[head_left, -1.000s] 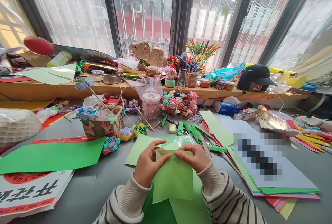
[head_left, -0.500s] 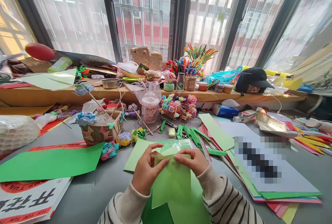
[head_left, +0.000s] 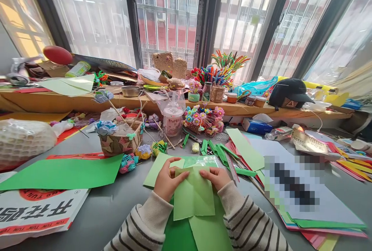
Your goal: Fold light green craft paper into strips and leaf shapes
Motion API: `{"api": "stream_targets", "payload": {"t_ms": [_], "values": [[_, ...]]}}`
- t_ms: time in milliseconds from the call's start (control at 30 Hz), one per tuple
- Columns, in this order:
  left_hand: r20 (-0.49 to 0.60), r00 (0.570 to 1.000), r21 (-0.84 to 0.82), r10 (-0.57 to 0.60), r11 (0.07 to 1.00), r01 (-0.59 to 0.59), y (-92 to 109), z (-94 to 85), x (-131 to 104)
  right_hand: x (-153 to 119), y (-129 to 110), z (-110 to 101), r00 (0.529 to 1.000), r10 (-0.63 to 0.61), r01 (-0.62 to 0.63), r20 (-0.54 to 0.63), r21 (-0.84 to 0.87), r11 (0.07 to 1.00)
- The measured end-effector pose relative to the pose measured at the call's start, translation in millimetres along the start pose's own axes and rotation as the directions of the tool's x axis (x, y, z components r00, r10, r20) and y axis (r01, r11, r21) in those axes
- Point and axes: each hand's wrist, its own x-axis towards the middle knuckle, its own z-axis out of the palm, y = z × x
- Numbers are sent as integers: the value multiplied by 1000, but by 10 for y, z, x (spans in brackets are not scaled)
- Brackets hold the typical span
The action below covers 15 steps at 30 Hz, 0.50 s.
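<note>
A light green sheet of paper (head_left: 194, 196) with creases down and across it hangs between my two hands. My left hand (head_left: 168, 179) pinches its upper left edge between thumb and fingers. At the upper right edge, my right hand (head_left: 216, 177) pinches it the same way. Beneath lie another light green sheet (head_left: 207, 231) and a dark green sheet (head_left: 177, 237), both partly covered. Just beyond my hands rest a further pale green sheet (head_left: 152, 173) and a clear plastic packet (head_left: 203, 161).
Folded green paper strips (head_left: 219, 152) lie ahead. To the right is a stack of coloured paper (head_left: 325, 220); to the left, a green sheet (head_left: 64, 173) and a basket (head_left: 116, 144) with paper flowers. A cup (head_left: 173, 119) stands behind, before a cluttered sill (head_left: 87, 104).
The held sheet has been lowered slightly and turned flatter, so its creases show plainly. My hands have spread a little apart along its top edge. The camera view has shifted left.
</note>
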Motion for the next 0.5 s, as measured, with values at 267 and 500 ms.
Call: {"api": "stream_targets", "payload": {"t_ms": [267, 500], "values": [[23, 999, -12, -32, 999, 33, -21, -2, 1, 4, 20, 10, 998, -51, 50, -35, -32, 998], [-12, 1000, 143, -2, 990, 4, -115, -2, 34, -40, -16, 64, 985, -140, 113, -103, -233, 966]]}}
